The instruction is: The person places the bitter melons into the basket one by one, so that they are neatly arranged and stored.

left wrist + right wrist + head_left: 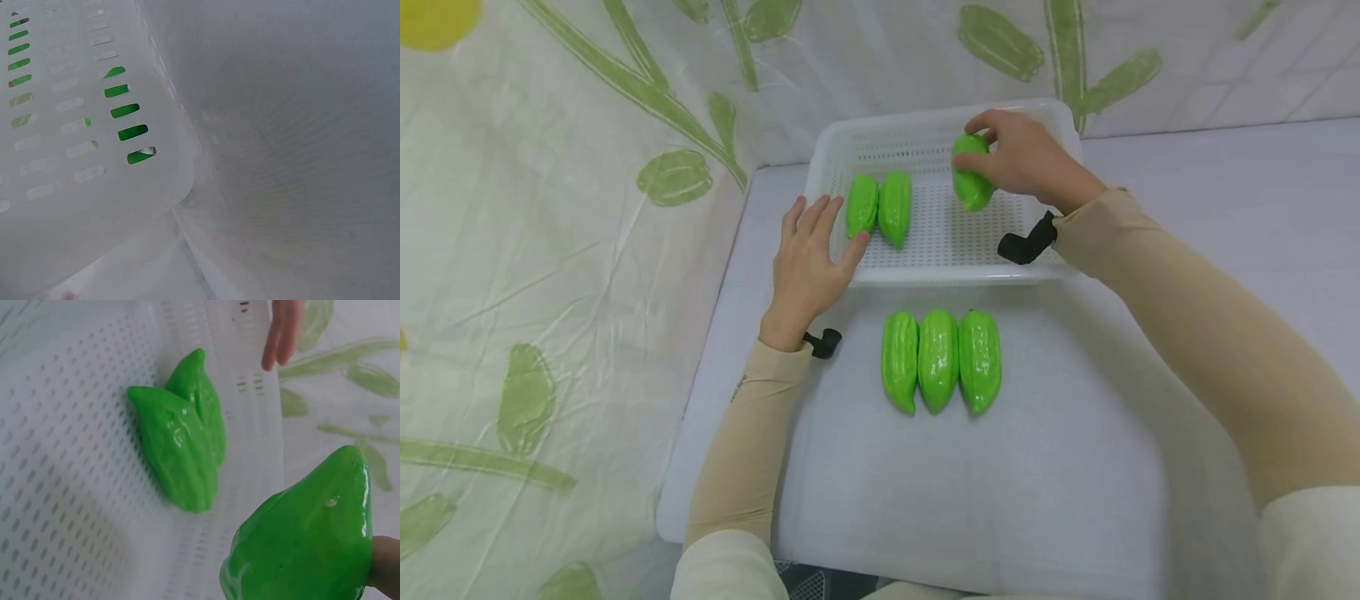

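Right hand (1022, 154) had a glossy green pod (972, 179) pinched over the holey plastic basket (940, 277), a roomy gap from the ridged pair of pods (895, 208) inside. Left hand (808, 267) sat loosely spread by the left rim (817, 158); three tapered pods (937, 360) lay out front.

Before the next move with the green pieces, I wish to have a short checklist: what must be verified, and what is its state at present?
1. Right hand grips one green piece: ok.
2. Bare floor shows in the basket beside the held piece: ok.
3. Held piece is apart from the two pieces inside: ok, a gap shows.
4. Held piece rests on the basket floor: cannot tell.
5. Left hand steadies the basket: cannot tell; it is at the left side.
6. No piece is outside the basket: not ok, three pieces lie on the table.
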A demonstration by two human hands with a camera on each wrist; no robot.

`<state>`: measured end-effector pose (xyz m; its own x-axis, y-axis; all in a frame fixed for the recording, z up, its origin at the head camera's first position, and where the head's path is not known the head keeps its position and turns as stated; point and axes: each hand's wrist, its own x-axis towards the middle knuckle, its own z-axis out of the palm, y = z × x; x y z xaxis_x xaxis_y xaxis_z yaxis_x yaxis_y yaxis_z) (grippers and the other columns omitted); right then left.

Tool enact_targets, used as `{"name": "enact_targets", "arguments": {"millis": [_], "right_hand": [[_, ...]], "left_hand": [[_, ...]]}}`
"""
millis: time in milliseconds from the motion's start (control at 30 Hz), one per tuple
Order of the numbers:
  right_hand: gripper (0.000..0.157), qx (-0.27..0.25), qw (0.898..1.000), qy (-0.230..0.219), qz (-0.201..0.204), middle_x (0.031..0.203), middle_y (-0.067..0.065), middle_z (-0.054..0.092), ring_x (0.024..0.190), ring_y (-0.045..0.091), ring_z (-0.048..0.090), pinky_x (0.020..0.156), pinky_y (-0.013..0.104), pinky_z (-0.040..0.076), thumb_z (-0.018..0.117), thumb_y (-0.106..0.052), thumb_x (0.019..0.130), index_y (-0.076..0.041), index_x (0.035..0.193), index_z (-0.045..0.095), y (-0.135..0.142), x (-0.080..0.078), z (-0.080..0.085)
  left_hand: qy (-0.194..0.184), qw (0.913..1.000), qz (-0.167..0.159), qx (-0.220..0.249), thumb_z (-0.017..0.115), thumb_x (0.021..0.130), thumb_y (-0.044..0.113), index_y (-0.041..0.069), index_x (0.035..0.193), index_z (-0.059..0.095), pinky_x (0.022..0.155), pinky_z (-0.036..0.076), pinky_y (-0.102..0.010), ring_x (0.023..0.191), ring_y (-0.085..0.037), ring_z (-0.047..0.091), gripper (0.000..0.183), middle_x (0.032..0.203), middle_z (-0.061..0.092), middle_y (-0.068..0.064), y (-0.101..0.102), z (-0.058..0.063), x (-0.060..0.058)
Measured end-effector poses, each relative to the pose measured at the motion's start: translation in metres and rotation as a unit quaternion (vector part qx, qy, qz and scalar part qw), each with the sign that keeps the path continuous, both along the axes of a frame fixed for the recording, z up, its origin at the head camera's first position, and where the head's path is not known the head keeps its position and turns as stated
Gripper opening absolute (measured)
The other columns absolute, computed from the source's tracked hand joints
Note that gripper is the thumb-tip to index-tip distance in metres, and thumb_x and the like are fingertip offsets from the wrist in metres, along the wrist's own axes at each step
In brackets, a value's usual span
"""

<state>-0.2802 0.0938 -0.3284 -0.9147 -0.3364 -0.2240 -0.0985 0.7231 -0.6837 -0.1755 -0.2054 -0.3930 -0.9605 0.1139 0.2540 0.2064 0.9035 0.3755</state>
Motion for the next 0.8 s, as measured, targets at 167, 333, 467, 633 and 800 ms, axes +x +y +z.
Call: {"name": "enact_targets", "arguments": {"millis": [167, 333, 467, 633, 800], "right_hand": [[0.073, 0.007, 1.000, 0.012, 0.017, 0.158, 0.023, 0.044, 0.136, 0.036, 0.048, 0.110, 0.048, 0.045, 0.056, -0.046, 0.104, -0.008, 0.162, 0.036, -0.010, -0.008, -0.005], [0.069, 0.012, 0.999, 0.019, 0.032, 0.153, 0.025, 0.048, 0.134, 0.035, 0.050, 0.113, 0.048, 0.043, 0.060, -0.040, 0.103, -0.004, 0.158, 0.039, -0.024, -0.009, -0.011], [0.067, 0.010, 0.999, 0.011, 0.039, 0.149, 0.024, 0.052, 0.127, 0.032, 0.052, 0.110, 0.046, 0.045, 0.062, -0.036, 0.102, -0.002, 0.156, 0.041, -0.032, -0.009, -0.018], [0.069, 0.013, 0.999, -0.010, 0.039, 0.146, 0.021, 0.053, 0.118, 0.028, 0.053, 0.105, 0.042, 0.047, 0.063, -0.034, 0.102, -0.002, 0.157, 0.038, -0.038, -0.008, -0.022], [0.069, 0.015, 0.999, -0.028, 0.039, 0.141, 0.018, 0.055, 0.105, 0.024, 0.057, 0.097, 0.037, 0.051, 0.063, -0.032, 0.102, -0.002, 0.158, 0.036, -0.043, -0.009, -0.026]], "left_hand": [[0.001, 1.0000, 0.000, -0.001, 0.052, 0.103, 0.056, 0.013, 0.157, 0.048, 0.116, 0.040, -0.063, 0.159, -0.034, 0.022, 0.069, 0.162, 0.045, -0.012, -0.001, 0.000, 0.000], [0.002, 1.0000, -0.001, -0.002, 0.052, 0.103, 0.056, 0.012, 0.156, 0.048, 0.116, 0.040, -0.063, 0.159, -0.035, 0.022, 0.069, 0.162, 0.046, -0.013, 0.000, 0.000, 0.001], [0.003, 1.0000, -0.003, -0.002, 0.052, 0.103, 0.056, 0.012, 0.157, 0.048, 0.116, 0.040, -0.062, 0.159, -0.035, 0.022, 0.069, 0.162, 0.045, -0.013, 0.001, 0.000, 0.001], [0.006, 1.0000, -0.005, -0.002, 0.053, 0.103, 0.055, 0.012, 0.156, 0.048, 0.115, 0.041, -0.063, 0.158, -0.036, 0.023, 0.069, 0.161, 0.046, -0.014, 0.003, 0.000, 0.002], [0.007, 1.0000, -0.004, -0.004, 0.053, 0.103, 0.055, 0.012, 0.156, 0.049, 0.115, 0.042, -0.063, 0.158, -0.035, 0.023, 0.069, 0.161, 0.047, -0.013, 0.003, 0.001, 0.003]]}}
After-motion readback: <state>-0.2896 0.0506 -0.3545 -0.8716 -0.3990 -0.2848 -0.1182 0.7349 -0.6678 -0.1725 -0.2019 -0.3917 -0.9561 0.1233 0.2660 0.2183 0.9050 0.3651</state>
